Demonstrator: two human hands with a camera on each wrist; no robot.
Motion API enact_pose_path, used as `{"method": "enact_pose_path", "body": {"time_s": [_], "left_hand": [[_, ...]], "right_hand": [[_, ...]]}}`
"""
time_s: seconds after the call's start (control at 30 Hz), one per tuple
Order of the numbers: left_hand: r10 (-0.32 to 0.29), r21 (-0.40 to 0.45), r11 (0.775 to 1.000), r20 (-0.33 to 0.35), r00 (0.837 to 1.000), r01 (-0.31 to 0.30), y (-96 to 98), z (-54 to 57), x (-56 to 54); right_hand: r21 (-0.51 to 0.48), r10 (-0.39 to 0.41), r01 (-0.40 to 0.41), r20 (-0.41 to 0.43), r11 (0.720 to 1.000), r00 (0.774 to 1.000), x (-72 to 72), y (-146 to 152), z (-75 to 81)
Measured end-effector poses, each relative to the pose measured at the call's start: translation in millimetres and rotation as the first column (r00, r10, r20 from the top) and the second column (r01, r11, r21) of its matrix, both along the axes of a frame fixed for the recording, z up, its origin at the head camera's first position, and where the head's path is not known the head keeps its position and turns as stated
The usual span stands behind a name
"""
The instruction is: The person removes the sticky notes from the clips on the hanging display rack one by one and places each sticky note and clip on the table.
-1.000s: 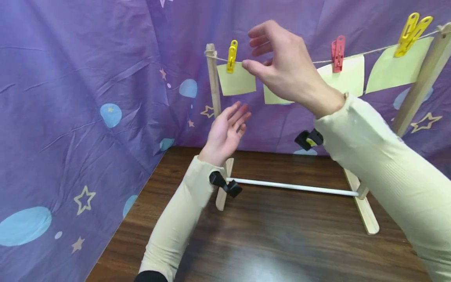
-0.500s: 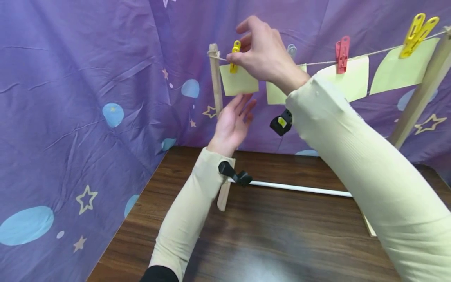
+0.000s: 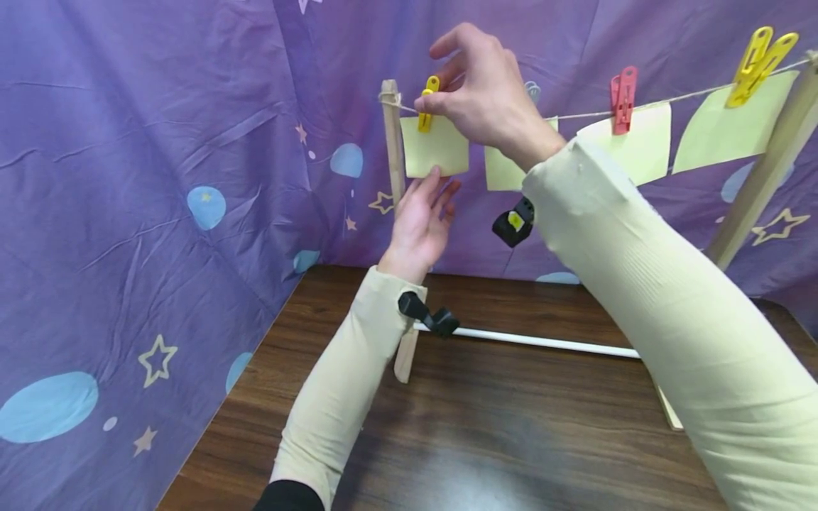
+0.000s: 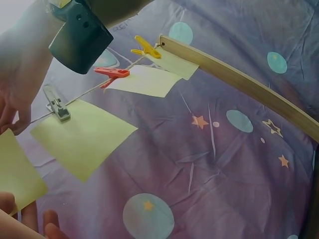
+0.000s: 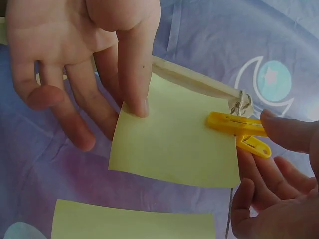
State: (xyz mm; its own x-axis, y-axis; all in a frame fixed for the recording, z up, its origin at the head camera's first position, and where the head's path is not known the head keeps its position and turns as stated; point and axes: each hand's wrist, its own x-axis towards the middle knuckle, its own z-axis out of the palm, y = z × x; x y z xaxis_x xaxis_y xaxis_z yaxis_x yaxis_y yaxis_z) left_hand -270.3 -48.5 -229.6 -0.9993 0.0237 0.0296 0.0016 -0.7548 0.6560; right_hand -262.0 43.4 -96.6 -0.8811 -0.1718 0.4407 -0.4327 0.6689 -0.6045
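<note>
A pale yellow paper note [image 3: 437, 147] hangs at the left end of a string line, clipped by a yellow clothespin [image 3: 424, 122]. My left hand [image 3: 417, 221] comes from below and pinches the note's lower edge, thumb in front and fingers behind, as the right wrist view shows. Up at the clothespin, my right hand [image 3: 491, 91] has its thumb on the front handle, with its fingers curled round toward the back handle. In the right wrist view the clothespin [image 5: 227, 123] still grips the note's top edge, its two handles spread apart.
More notes hang rightward under a grey clothespin [image 4: 58, 103], a red clothespin [image 3: 623, 101] and another yellow clothespin [image 3: 754, 71]. Wooden posts [image 3: 392, 142] hold the string, joined low by a white rod [image 3: 543, 341] above the brown table [image 3: 511, 426]. A purple curtain [image 3: 160, 142] hangs behind.
My right hand has moved left and down onto the yellow clothespin. My left hand has risen to the note; its thumb now lies over the lower edge.
</note>
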Motion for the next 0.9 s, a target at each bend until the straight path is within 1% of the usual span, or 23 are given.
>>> {"method": "enact_pose_path", "body": {"time_s": [0.17, 0.43, 0.63, 0.77, 0.9], "left_hand": [[0.011, -0.019, 1.0, 0.002, 1.0, -0.011, -1.2, -0.6, 0.1], [0.023, -0.028, 0.999, 0.004, 1.0, -0.023, -3.1, -2.0, 0.4], [0.025, -0.034, 0.999, -0.002, 1.0, -0.025, -2.9, -3.3, 0.1], [0.046, 0.011, 0.999, -0.014, 0.999, -0.046, -2.2, -3.4, -0.2], [0.075, 0.047, 0.996, -0.005, 0.997, -0.075, -1.0, -3.5, -0.5]], "right_hand": [[-0.044, 0.02, -0.021, -0.023, 0.999, 1.0, -1.3, 0.9, -3.3], [-0.152, 0.042, -0.053, -0.074, 0.987, 0.996, -2.4, 2.6, -3.8], [-0.149, 0.055, -0.075, -0.131, 0.986, 0.99, -2.8, 5.2, -3.1], [-0.152, 0.063, -0.089, -0.166, 0.984, 0.984, -2.9, 5.0, -3.2], [-0.153, 0.063, -0.097, -0.211, 0.983, 0.975, -3.3, 4.2, -3.1]]}}
